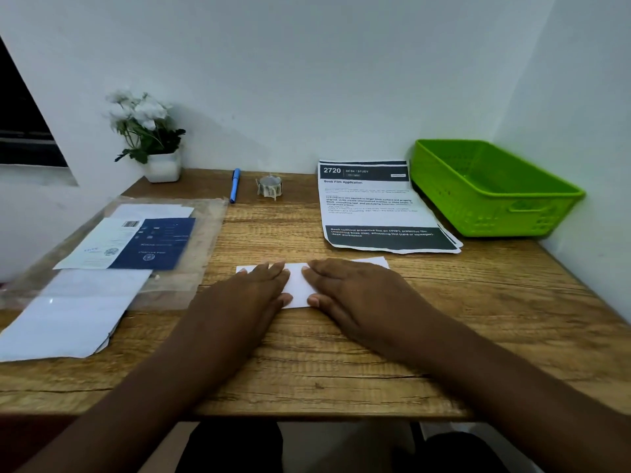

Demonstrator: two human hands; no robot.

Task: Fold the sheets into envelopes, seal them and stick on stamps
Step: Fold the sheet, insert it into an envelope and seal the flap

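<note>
One pen, one basket, two hands

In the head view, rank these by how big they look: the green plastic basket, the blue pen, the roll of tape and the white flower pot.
Largest to smallest, as they look:
1. Green plastic basket, by far the largest.
2. White flower pot, plant not counted.
3. Blue pen, long but thin.
4. Roll of tape.
All stand near the back of the desk, so nearness hardly skews this.

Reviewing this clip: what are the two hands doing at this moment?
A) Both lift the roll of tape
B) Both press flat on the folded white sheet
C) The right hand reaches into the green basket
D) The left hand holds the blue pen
B: the left hand and right hand lie flat, fingers straight, on the folded white sheet on the desk.
</note>
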